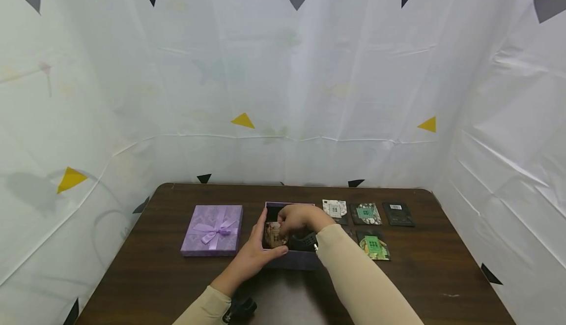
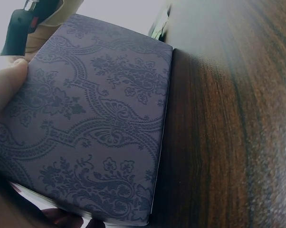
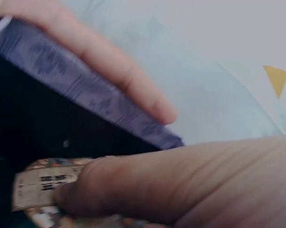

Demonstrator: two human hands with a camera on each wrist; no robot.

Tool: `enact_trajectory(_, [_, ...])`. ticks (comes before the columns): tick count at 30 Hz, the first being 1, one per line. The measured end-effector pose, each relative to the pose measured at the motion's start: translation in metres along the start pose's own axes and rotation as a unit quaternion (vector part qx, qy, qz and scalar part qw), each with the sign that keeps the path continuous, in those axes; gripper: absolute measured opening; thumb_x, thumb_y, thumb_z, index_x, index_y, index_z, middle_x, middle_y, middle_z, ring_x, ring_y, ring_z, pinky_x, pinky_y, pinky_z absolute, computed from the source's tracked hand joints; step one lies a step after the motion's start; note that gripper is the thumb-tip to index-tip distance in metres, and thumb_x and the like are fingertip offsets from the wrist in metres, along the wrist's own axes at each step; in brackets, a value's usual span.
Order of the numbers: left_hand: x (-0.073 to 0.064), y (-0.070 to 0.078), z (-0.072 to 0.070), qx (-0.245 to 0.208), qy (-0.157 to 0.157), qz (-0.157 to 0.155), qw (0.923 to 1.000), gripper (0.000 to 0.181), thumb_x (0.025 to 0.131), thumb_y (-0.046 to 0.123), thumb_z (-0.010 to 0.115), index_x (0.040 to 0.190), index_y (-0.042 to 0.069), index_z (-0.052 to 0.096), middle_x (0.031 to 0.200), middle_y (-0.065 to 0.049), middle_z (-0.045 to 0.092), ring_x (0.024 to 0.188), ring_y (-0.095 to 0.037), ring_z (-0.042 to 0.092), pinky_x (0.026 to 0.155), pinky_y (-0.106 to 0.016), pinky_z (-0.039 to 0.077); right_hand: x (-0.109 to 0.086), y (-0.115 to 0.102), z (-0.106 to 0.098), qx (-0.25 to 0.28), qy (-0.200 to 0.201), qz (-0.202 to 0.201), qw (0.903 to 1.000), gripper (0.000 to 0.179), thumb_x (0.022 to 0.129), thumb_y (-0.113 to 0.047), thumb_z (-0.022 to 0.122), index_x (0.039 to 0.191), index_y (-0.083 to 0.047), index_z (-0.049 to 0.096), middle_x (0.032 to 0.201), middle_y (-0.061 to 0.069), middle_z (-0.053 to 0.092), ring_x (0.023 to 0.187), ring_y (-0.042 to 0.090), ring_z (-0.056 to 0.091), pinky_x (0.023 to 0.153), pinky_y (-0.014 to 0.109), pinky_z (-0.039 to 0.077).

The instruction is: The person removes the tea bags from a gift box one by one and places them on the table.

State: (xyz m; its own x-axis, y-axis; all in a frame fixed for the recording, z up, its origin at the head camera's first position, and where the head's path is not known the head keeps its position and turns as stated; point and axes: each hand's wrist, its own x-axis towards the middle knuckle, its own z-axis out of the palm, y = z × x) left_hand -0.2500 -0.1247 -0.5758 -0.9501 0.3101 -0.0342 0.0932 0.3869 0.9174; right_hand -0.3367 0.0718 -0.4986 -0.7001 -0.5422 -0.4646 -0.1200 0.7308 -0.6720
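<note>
In the head view, a purple gift box (image 1: pixel 294 261) stands lidless at the table's middle, its inside dark. My left hand (image 1: pixel 253 252) holds it by the near left corner, fingers along the left wall and thumb by the front rim. The left wrist view shows the box's floral-embossed wall (image 2: pixel 95 114) close up. Reaching down inside, my right hand (image 1: pixel 301 218) pinches a brown printed packet (image 1: pixel 275 234) at the box's left part. The right wrist view has a fingertip on that packet's pale label (image 3: pixel 33 187); the hand hides the rest.
Left of the box lies a lilac lid (image 1: pixel 201 221) with a ribbon bow. To the right are flat packets: a white one (image 1: pixel 334 208), two with green labels (image 1: pixel 366 213) (image 1: pixel 374 246), and a black one (image 1: pixel 398 214). A white curtain (image 1: pixel 283 84) surrounds the brown table (image 1: pixel 442 276).
</note>
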Motion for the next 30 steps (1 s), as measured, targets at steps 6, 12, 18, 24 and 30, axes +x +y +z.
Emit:
enact_trajectory(6, [-0.001, 0.001, -0.001, 0.000, -0.001, -0.008, 1.0000, 0.120, 0.091, 0.063, 0.082, 0.174, 0.049, -0.003, 0.182, -0.020, 0.010, 0.159, -0.055, 0.034, 0.118, -0.080, 0.036, -0.006, -0.003, -0.003, 0.068, 0.041, -0.033, 0.9963, 0.013, 0.095, -0.008, 0.075, 0.097, -0.010, 0.062, 0.090, 0.006, 0.064, 0.076, 0.023, 0.066, 0.067, 0.035, 0.060])
enact_trajectory(12, [-0.001, 0.001, 0.000, 0.002, -0.001, -0.007, 1.0000, 0.119, 0.091, 0.064, 0.082, 0.174, 0.048, -0.002, 0.183, -0.021, 0.010, 0.159, -0.056, 0.033, 0.118, -0.080, 0.035, -0.016, -0.007, -0.004, 0.042, 0.115, -0.064, 0.9904, 0.007, 0.102, -0.017, 0.071, 0.102, -0.012, 0.067, 0.096, 0.003, 0.063, 0.082, 0.020, 0.058, 0.071, 0.034, 0.048])
enact_trajectory(18, [-0.001, 0.002, -0.001, 0.003, 0.003, -0.004, 1.0000, 0.118, 0.092, 0.059, 0.082, 0.174, 0.048, -0.002, 0.183, -0.022, 0.010, 0.158, -0.057, 0.035, 0.118, -0.080, 0.037, -0.031, -0.011, 0.001, 0.026, 0.192, -0.057, 0.9795, 0.010, 0.109, -0.023, 0.066, 0.115, -0.016, 0.065, 0.101, 0.006, 0.068, 0.070, 0.025, 0.065, 0.064, 0.041, 0.058])
enact_trajectory(24, [0.001, 0.001, -0.001, 0.001, 0.008, 0.002, 1.0000, 0.119, 0.091, 0.055, 0.085, 0.174, 0.050, -0.002, 0.182, -0.018, 0.014, 0.160, -0.055, 0.032, 0.120, -0.079, 0.034, -0.043, -0.006, 0.007, 0.061, 0.239, -0.050, 0.9678, 0.025, 0.107, -0.016, 0.069, 0.131, -0.017, 0.065, 0.120, 0.013, 0.075, 0.069, 0.027, 0.071, 0.066, 0.045, 0.063])
enact_trajectory(30, [0.000, 0.000, 0.001, 0.004, 0.012, -0.003, 0.9999, 0.120, 0.090, 0.058, 0.085, 0.173, 0.053, -0.001, 0.183, -0.018, 0.013, 0.160, -0.055, 0.031, 0.120, -0.079, 0.034, -0.055, 0.006, 0.015, 0.088, 0.314, -0.048, 0.9441, 0.016, 0.107, -0.022, 0.071, 0.122, -0.018, 0.068, 0.120, 0.007, 0.077, 0.084, 0.023, 0.069, 0.072, 0.038, 0.056])
